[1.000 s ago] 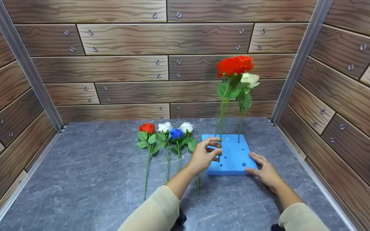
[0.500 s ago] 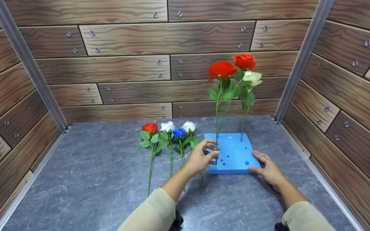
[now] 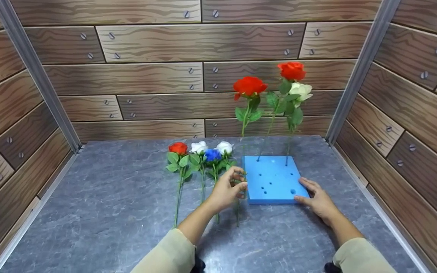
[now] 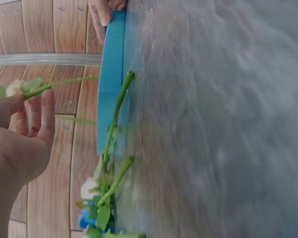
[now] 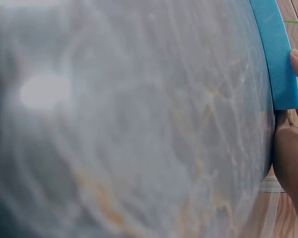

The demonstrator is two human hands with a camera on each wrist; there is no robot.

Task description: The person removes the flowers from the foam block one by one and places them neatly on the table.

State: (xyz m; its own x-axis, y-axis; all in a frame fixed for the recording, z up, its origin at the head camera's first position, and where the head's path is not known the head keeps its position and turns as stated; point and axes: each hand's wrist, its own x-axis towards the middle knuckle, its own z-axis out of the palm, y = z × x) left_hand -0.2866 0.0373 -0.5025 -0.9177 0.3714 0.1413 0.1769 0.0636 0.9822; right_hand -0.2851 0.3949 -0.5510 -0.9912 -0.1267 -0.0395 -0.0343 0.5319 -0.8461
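My left hand [image 3: 224, 190] pinches the lower stem of an upright red rose [image 3: 249, 86] between thumb and fingers, just left of a blue foam block [image 3: 279, 189]. The stem [image 4: 38, 91] shows between those fingers in the left wrist view. My right hand [image 3: 318, 201] holds the block at its front right corner, thumb near the front edge and fingers along the right side. In the right wrist view, part of that hand [image 5: 293, 156] is cut off by the frame. Another red rose [image 3: 292, 71] and a cream rose [image 3: 300, 92] stand in holes at the block's back.
Left of the block, a red rose [image 3: 178, 148], a blue rose [image 3: 212, 154] and two white roses [image 3: 198, 147] lie on the grey marbled table [image 3: 112, 201]. Several unfilled holes dot the block's top. Wood-patterned walls [image 3: 146, 81] enclose the back and sides.
My left hand has moved left with the red rose, from above the block to beside its left edge. The right hand stays on the block's corner.
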